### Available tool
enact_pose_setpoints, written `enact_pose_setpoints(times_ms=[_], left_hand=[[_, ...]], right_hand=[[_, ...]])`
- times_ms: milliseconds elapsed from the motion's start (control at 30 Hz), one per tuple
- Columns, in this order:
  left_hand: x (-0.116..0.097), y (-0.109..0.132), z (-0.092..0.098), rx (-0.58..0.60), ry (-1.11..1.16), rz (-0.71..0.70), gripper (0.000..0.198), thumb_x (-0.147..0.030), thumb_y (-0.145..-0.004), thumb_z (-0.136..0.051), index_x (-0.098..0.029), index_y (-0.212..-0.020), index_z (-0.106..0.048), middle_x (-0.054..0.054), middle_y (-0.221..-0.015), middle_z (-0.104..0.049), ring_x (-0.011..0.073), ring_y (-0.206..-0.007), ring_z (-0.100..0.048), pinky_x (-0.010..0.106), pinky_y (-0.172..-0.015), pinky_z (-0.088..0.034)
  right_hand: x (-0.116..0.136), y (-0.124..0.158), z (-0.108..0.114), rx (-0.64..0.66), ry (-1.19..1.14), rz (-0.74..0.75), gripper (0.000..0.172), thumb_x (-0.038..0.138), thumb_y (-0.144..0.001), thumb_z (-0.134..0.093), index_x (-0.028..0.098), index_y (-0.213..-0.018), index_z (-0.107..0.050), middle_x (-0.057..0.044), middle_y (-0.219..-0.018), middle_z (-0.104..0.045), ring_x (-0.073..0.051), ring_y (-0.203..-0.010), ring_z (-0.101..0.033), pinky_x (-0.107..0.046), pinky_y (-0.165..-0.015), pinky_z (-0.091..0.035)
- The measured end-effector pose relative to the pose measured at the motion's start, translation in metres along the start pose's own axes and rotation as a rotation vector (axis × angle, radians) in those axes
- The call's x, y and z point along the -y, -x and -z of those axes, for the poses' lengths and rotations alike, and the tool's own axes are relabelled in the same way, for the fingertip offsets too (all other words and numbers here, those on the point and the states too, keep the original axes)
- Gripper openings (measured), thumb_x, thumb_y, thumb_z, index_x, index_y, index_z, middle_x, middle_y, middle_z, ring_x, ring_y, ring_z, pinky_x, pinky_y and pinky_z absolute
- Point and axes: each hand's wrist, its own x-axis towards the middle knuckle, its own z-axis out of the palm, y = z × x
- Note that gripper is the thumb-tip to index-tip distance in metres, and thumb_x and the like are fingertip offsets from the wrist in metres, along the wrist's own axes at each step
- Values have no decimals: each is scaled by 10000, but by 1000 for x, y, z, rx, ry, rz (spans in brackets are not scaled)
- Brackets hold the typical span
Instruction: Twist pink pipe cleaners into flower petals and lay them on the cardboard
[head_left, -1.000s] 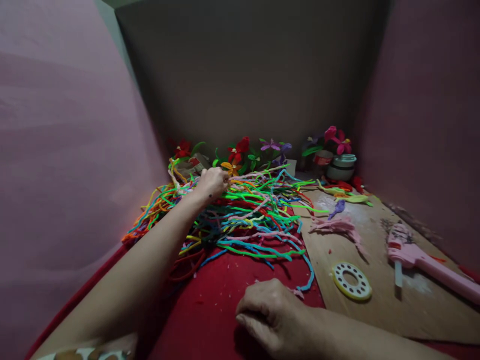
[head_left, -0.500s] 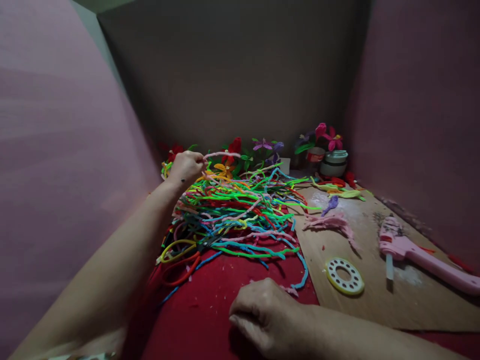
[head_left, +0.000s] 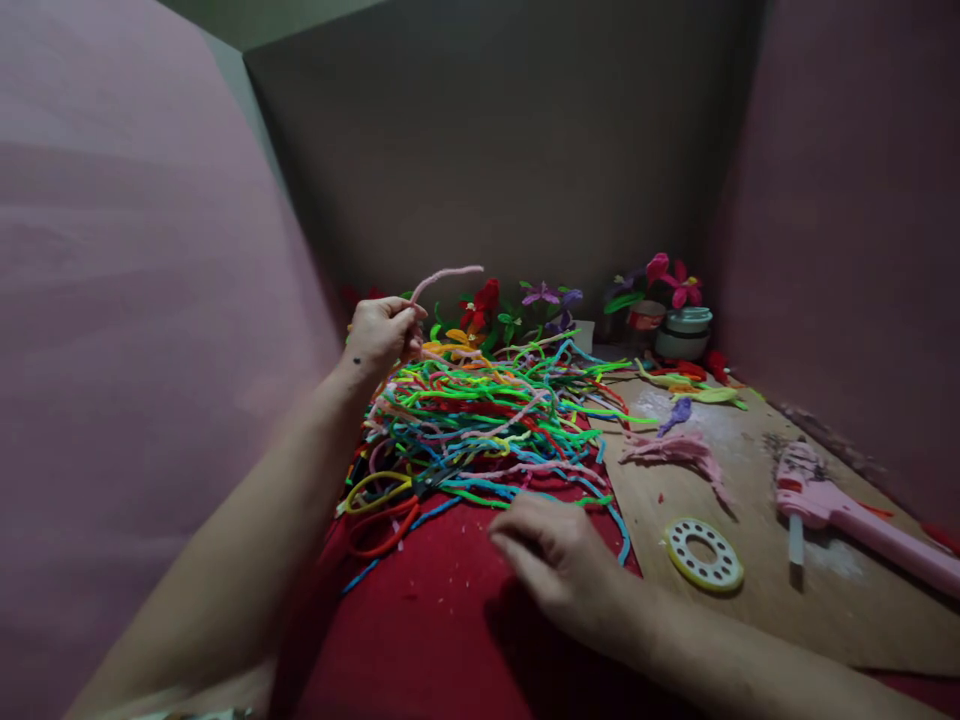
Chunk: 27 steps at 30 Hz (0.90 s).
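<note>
A pink pipe cleaner (head_left: 446, 273) is pinched between the thumb and fingers of my left hand (head_left: 382, 330), its free end bending off to the right above the pile. Below lies a tangled heap of pipe cleaners (head_left: 480, 400) in green, blue, pink, red and yellow. My right hand (head_left: 551, 550) hovers over the red cloth (head_left: 442, 640) at the heap's near edge, fingers loosely curled and nothing visible in them. Scissors (head_left: 382, 530) with red and yellow handles rest at the heap's near left, blades partly under the strands.
On the brown board (head_left: 750, 630) at right lie a pink glue gun (head_left: 832, 505), a round white disc with holes (head_left: 703, 553), a pink fuzzy bundle (head_left: 686, 450) and a purple piece (head_left: 676, 415). Fuzzy flowers (head_left: 480, 305) and a lidded jar (head_left: 684, 332) line the back. Pink panels flank both sides.
My left hand has lifted slightly with the pink pipe cleaner, whose free end now points higher. My right hand has risen and moved forward toward the heap. The view has shifted slightly.
</note>
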Motion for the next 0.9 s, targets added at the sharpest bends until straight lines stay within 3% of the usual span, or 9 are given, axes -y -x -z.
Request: enact_pose_setpoints(times_ms=[67, 167, 300, 367, 467, 533, 667, 767, 900], left_hand=[[-1, 8, 0, 11, 23, -16, 119, -131, -691, -515, -120, -645, -625, -23, -394, -513, 68, -277, -427, 164, -303, -299], [-3, 18, -1, 34, 64, -42, 125, -120, -703, -515, -112, -648, -628, -23, -403, -521, 74, -284, -439, 171, -298, -298], [-4, 24, -2, 77, 161, -27, 105, -103, -687, -539, -103, -649, -637, -30, -392, -514, 78, -290, -440, 186, -312, -319], [-3, 25, 1, 75, 207, -19, 66, -107, -668, -572, -108, -640, -632, -28, -414, -525, 77, -306, -445, 190, -324, -328], [2, 22, 13, 23, 286, 6, 15, -125, -657, -605, -122, -654, -618, -35, -461, -529, 51, -316, -419, 174, -321, -296], [9, 19, 22, -35, 365, 39, 21, -137, -684, -588, -131, -680, -608, -42, -478, -509, 33, -321, -390, 159, -320, -268], [23, 12, 35, -173, 534, 103, 102, -149, -770, -505, -151, -690, -567, -55, -487, -449, 16, -320, -316, 151, -321, -243], [30, 5, 47, -292, 623, 125, 148, -143, -812, -461, -165, -686, -535, -61, -494, -430, 13, -321, -289, 151, -318, -230], [31, -2, 80, -477, 681, 142, 229, -106, -860, -378, -179, -665, -473, -84, -453, -349, 9, -303, -255, 143, -318, -210]], right_hand=[[3, -25, 13, -138, 128, -9, 168, 167, -821, -470, 158, -896, -621, -87, -888, -610, -175, -843, -552, -293, -743, -439], [1, -76, 20, -252, 440, 126, 370, 182, -804, -491, 108, -1165, -529, -155, -1125, -540, -248, -1061, -455, -387, -902, -381], [-9, -139, 2, -213, 707, 119, 493, 184, -839, -441, 17, -1300, -388, -207, -1294, -445, -300, -1217, -325, -434, -1027, -203], [-18, -157, -8, -142, 687, 80, 422, 142, -869, -357, 46, -1274, -427, -197, -1215, -521, -281, -1173, -390, -441, -1016, -180], [-31, -168, -15, -83, 630, 35, 327, 135, -871, -329, 100, -1050, -601, -158, -952, -641, -240, -920, -554, -395, -882, -320], [-37, -172, -14, -65, 582, -6, 302, 169, -868, -356, 130, -997, -625, -122, -850, -656, -208, -788, -578, -325, -747, -375], [-41, -181, -9, -9, 464, -32, 326, 294, -889, -360, 180, -949, -659, -16, -683, -621, -123, -617, -539, -223, -591, -355], [-44, -188, -3, -8, 419, -68, 376, 321, -892, -333, 162, -922, -672, 8, -627, -585, -97, -567, -505, -207, -562, -343], [-59, -193, 13, -95, 454, -172, 338, 259, -864, -364, 128, -847, -675, -52, -712, -631, -141, -663, -548, -232, -606, -366]])
